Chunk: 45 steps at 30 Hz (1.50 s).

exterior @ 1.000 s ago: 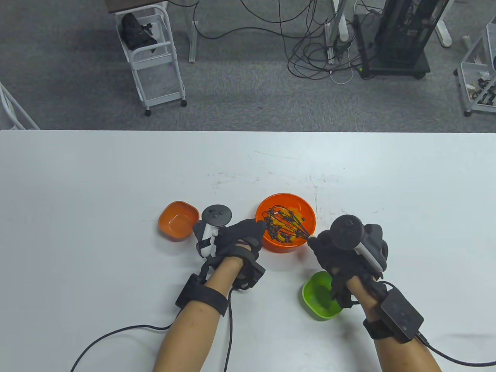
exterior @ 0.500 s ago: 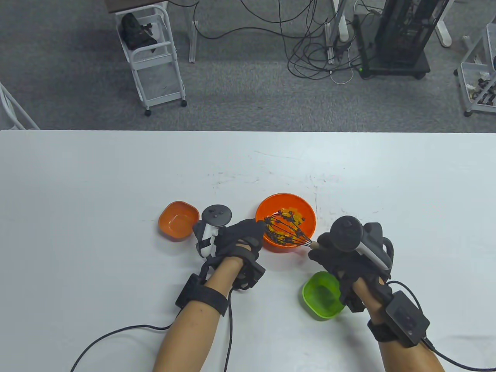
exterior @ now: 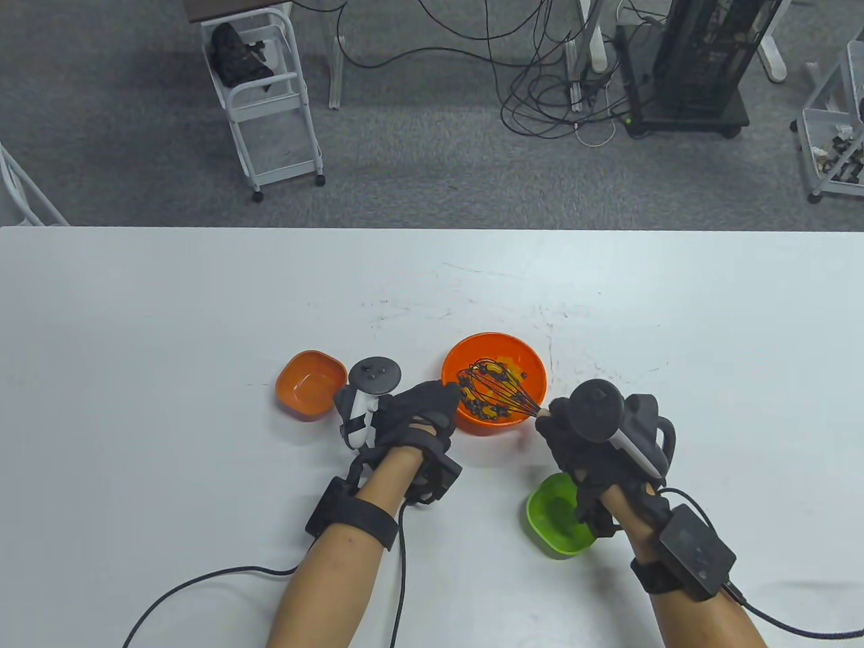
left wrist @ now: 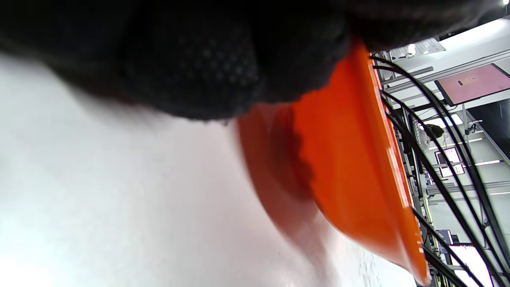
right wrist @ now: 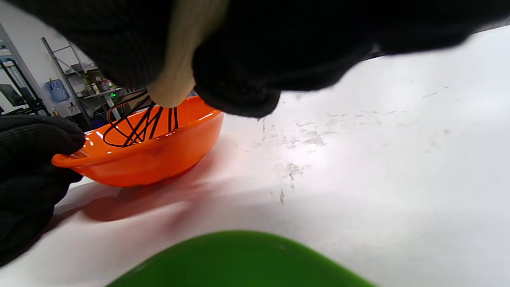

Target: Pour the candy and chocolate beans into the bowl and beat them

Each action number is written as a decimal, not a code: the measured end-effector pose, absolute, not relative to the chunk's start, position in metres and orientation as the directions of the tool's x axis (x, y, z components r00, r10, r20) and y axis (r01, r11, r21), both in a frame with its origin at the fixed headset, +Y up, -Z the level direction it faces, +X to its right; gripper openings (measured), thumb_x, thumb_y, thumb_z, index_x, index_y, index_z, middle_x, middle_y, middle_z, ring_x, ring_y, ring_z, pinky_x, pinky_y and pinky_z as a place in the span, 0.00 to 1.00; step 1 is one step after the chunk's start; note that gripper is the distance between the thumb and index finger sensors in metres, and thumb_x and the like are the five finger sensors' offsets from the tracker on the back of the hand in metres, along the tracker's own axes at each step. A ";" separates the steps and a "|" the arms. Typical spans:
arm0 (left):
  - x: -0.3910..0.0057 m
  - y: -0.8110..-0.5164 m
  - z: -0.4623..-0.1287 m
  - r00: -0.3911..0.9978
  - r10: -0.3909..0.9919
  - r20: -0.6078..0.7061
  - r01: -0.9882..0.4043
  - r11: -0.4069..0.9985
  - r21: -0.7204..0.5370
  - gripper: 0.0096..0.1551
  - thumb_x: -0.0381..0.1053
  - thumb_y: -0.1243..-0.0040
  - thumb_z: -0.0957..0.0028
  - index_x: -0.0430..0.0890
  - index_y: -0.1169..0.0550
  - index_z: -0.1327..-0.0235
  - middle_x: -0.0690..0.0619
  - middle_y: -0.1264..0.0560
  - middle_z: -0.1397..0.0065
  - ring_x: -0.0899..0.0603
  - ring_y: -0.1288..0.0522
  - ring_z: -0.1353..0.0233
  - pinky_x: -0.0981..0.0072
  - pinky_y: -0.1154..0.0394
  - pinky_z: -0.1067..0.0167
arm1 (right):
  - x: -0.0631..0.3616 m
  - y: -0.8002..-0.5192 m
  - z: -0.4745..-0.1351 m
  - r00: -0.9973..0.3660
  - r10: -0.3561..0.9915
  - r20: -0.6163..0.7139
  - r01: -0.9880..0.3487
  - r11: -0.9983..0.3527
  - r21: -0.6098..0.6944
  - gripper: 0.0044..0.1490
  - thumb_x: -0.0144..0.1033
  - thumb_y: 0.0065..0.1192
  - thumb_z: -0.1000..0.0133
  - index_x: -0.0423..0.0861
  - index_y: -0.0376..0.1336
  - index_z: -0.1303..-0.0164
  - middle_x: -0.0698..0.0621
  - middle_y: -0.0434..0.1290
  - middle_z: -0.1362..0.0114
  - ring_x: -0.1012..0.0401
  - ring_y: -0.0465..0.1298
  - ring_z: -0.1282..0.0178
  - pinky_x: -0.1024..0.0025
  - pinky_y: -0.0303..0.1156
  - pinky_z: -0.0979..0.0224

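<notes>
The big orange bowl (exterior: 525, 352) stands mid-table and holds dark chocolate beans (exterior: 480, 407) and yellow candy (exterior: 507, 368). My left hand (exterior: 447, 397) grips the bowl's left rim; in the left wrist view the gloved fingers (left wrist: 199, 63) curl over the bowl's wall (left wrist: 350, 159). My right hand (exterior: 552, 422) holds the black wire whisk (exterior: 496, 390) by its pale wooden handle (right wrist: 179, 71), with the wires (right wrist: 135, 123) down inside the bowl (right wrist: 151, 157).
A small orange dish (exterior: 310, 385) sits just left of my left hand. A green dish (exterior: 557, 516) lies under my right wrist, near the table's front edge, and its rim (right wrist: 239, 259) fills the bottom of the right wrist view. Glove cables trail off the front edge.
The whisk has swept around inside the bowl, and my right hand has moved slightly left with it. The bowl has shifted a little. My left hand has kept its hold on the rim.
</notes>
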<state>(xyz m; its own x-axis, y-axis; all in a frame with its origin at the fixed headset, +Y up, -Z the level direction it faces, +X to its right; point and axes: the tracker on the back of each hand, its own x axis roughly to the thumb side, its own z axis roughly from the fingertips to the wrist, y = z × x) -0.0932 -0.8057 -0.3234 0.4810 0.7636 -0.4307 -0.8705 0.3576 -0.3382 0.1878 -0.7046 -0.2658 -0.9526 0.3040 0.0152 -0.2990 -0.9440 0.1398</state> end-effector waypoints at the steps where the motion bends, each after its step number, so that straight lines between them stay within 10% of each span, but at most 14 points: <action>1: -0.093 -0.806 -0.323 0.481 0.763 -0.431 -0.870 0.358 -0.338 0.26 0.71 0.44 0.47 0.50 0.18 0.61 0.59 0.14 0.68 0.47 0.15 0.70 0.58 0.17 0.72 | 0.189 -0.703 -0.265 -0.952 0.307 0.018 -0.300 -0.941 0.156 0.36 0.55 0.65 0.47 0.45 0.72 0.35 0.50 0.84 0.58 0.56 0.81 0.79 0.60 0.81 0.74; 45: -0.096 -0.806 -0.323 0.460 0.770 -0.443 -0.880 0.329 -0.341 0.26 0.72 0.47 0.46 0.50 0.19 0.59 0.59 0.14 0.67 0.47 0.15 0.69 0.58 0.17 0.71 | 0.255 -0.707 -0.248 -0.878 0.470 -0.094 -0.479 -0.870 0.117 0.39 0.60 0.71 0.50 0.44 0.73 0.38 0.50 0.84 0.57 0.56 0.84 0.76 0.59 0.84 0.72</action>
<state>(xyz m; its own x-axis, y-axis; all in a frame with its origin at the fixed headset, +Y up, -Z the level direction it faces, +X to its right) -0.0959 -0.8061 -0.3226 0.4596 0.7700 -0.4426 -0.8804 0.3293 -0.3414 0.2547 -0.7067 -0.2477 -0.8776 0.4701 -0.0939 -0.4786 -0.8702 0.1171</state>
